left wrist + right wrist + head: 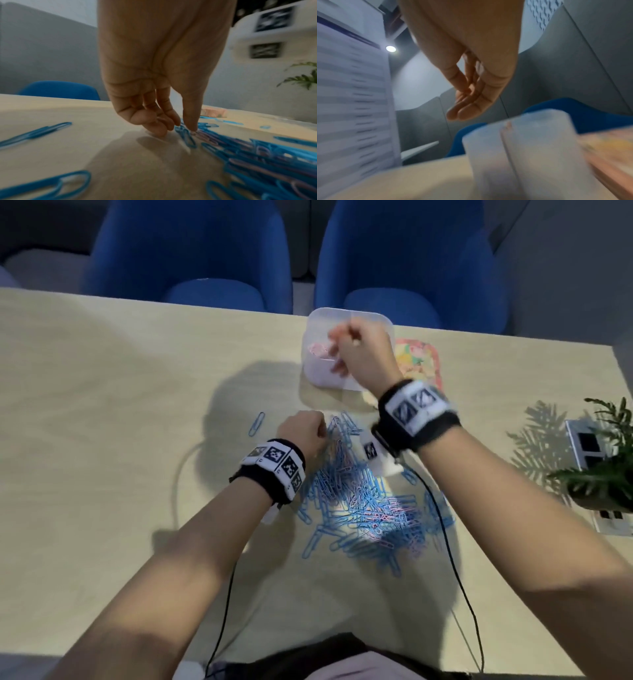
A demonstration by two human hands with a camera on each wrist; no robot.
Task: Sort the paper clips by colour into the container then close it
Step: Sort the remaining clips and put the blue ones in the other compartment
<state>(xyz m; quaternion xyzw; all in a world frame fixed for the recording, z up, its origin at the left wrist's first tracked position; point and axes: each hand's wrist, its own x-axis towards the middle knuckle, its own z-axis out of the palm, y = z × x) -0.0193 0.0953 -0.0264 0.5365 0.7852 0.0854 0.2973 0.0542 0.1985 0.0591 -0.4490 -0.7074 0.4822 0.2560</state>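
Observation:
A loose pile of blue and pink paper clips (359,498) lies mid-table. My left hand (320,428) is at the pile's far edge with curled fingers. In the left wrist view the left hand (184,127) has its thumb tip on a pink clip (204,136) and its forefinger close beside, pinching there. The translucent container (317,316) stands at the far edge and holds pink clips (320,352) in its left part. My right hand (342,347) hovers over it, blurred. In the right wrist view the right hand (462,108) has relaxed fingers with nothing seen in them, above the container (522,142).
The colourful lid (424,361) lies right of the container. A lone blue clip (257,423) sits left of my left hand. A potted plant (603,474) and a white device (582,446) occupy the right edge. Black cables (452,542) cross the pile. Two blue chairs (191,258) stand beyond the table.

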